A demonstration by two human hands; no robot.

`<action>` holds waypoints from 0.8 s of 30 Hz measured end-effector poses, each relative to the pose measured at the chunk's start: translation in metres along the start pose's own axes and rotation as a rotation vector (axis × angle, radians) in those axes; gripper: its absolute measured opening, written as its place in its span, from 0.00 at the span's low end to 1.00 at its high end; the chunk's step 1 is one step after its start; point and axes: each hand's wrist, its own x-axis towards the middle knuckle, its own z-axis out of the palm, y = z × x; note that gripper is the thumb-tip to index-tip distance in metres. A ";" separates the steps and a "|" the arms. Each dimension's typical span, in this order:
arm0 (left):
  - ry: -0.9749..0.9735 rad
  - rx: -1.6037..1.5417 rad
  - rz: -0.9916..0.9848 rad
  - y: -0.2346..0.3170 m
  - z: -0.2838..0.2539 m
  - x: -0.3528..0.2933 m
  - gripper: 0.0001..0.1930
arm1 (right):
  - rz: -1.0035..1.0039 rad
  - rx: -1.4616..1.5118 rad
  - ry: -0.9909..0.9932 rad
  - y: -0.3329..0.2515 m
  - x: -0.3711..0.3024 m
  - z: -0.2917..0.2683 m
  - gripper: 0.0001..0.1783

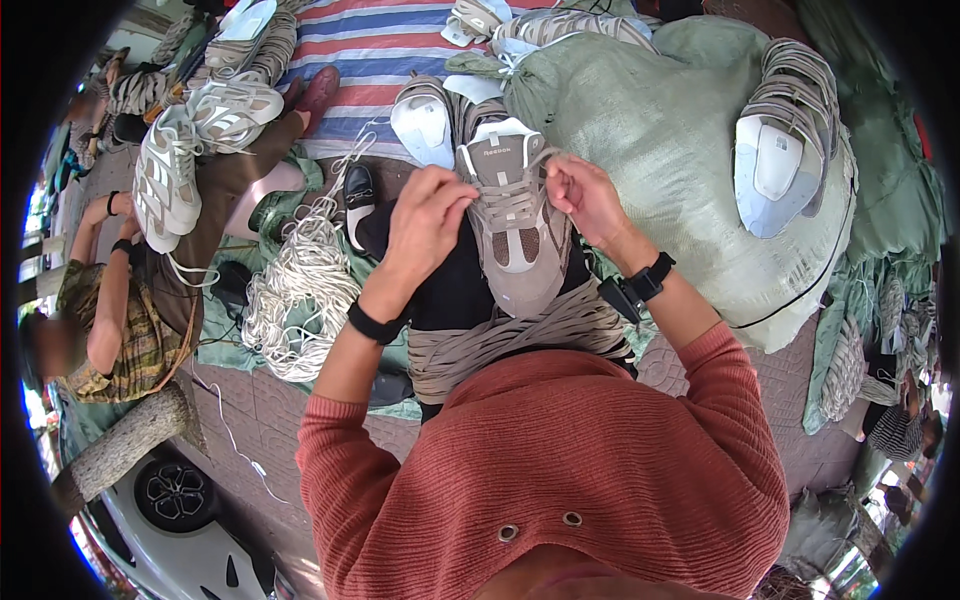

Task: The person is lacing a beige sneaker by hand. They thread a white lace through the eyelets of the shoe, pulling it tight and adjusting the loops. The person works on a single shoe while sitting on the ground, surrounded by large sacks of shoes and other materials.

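A taupe sneaker upper (515, 245) lies over my lap, toe toward me and tongue pointing away, with a flat taupe shoelace (512, 205) crossing its front. My left hand (430, 215) is closed in a pinch at the left edge of the lacing, where the lace runs to the fingertips. On the other side my right hand (588, 200) pinches a stretch of lace close to the top eyelets. The lace ends are hidden by the fingers. Across my thighs rests a thick bundle of taupe laces (500, 345).
Beyond the upper sit stacked uppers with pale boards (422, 125). A big green sack (650, 130) at right carries another stack (785, 140). White cord (305, 300) heaps at left. Further left sits a co-worker (110, 300) beside laced pale sneakers (170, 180).
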 end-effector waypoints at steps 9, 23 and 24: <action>-0.342 0.098 0.069 0.008 0.001 0.030 0.10 | -0.003 0.179 0.088 0.012 -0.007 -0.001 0.18; -0.486 0.253 0.127 -0.003 -0.003 0.058 0.06 | -0.019 0.036 0.087 0.014 -0.006 0.004 0.18; -0.515 0.230 0.118 -0.003 -0.002 0.059 0.06 | -0.015 0.030 0.088 0.014 -0.006 0.004 0.18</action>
